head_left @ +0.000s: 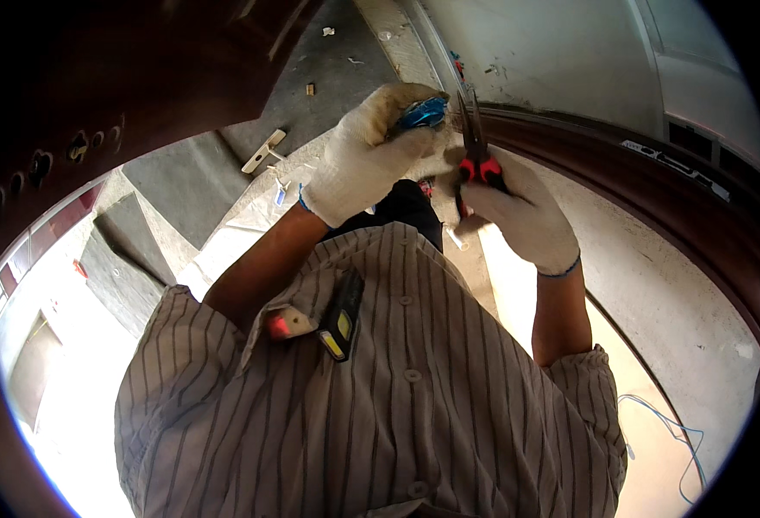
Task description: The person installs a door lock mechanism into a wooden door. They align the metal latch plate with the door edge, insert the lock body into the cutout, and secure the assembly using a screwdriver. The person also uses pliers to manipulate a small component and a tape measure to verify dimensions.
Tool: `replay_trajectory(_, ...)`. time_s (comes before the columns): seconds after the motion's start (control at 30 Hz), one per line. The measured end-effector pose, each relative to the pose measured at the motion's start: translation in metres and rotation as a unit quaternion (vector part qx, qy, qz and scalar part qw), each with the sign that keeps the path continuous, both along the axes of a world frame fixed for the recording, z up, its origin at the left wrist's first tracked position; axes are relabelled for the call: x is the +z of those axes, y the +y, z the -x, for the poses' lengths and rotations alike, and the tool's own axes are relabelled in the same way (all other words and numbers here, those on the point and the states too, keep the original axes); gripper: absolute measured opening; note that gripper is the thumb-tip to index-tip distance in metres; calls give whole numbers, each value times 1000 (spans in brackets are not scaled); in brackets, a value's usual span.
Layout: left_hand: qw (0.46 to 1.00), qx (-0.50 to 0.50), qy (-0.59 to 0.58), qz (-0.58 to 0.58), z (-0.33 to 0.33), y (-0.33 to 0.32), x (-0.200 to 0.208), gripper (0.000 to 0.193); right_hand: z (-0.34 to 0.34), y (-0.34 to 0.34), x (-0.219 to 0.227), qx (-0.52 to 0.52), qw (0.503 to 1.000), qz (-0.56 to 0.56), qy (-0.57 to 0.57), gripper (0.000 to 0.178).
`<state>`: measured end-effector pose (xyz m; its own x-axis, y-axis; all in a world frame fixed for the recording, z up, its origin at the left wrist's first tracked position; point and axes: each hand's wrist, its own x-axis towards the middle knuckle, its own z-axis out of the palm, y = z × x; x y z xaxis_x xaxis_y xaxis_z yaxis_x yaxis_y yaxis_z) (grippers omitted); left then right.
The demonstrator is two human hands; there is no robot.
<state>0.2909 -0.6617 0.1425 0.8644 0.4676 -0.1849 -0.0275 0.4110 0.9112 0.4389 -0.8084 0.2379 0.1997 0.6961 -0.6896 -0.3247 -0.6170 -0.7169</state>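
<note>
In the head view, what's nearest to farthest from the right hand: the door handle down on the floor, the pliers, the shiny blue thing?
From the right hand:
1. Needle-nose pliers, held in it.
2. Shiny blue thing, in the left hand.
3. Door handle, lying farther left.

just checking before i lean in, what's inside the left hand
Part of a shiny blue object shows in the grip of the gloved left hand. The rest is covered by that hand, so the object's full shape and kind can't be told.
</note>
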Motion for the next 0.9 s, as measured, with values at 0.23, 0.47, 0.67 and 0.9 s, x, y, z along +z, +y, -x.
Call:
replay_trajectory(0.23, 993, 46, 46, -96, -1, -1, 17, 33, 9, 1, -10, -19, 964, 17, 266, 55)
replay_trajectory(0.47, 995, 46, 18, -84, 2, 1, 1, 35, 3, 2, -11, -49, 928, 9, 370, 45)
replay_trajectory(0.67, 991, 7, 43, -128, 0, 5, 3, 35, 10, 2, -1, -91, 957, 48, 273, 44)
replay_trajectory(0.9, 997, 38, 10, -64, -8, 4, -4, 31, 10, 0, 8, -106, 980, 84, 143, 38)
